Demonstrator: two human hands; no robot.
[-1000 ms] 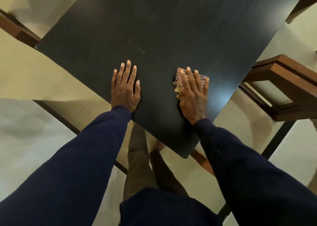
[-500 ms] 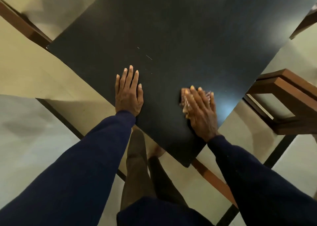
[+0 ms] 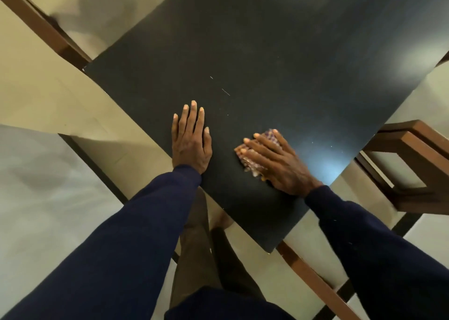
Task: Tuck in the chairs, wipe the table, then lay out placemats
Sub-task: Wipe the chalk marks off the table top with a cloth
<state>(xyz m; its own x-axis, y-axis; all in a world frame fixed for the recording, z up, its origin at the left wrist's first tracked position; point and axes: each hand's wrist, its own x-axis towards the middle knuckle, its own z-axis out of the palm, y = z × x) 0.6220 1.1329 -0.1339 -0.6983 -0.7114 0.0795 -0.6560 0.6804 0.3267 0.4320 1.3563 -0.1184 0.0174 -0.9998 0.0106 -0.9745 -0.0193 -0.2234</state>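
Observation:
A dark, matt table top fills the middle of the view, with one corner pointing toward me. My left hand lies flat on it near the left edge, fingers straight and together. My right hand presses a small patterned purple and cream cloth against the table near the same corner, with straight fingers spread over it. Most of the cloth is hidden under the palm. A brown wooden chair stands at the table's right edge, its frame partly under the top.
Another brown wooden chair frame shows at the upper left beside the table. A brown wooden leg or rail runs out below the near corner. My legs stand on a pale tiled floor with dark joint lines.
My right hand has slid the cloth toward the left, closer to my left hand, and turned its fingers leftward. My left hand stayed flat in place. The view shifted slightly.

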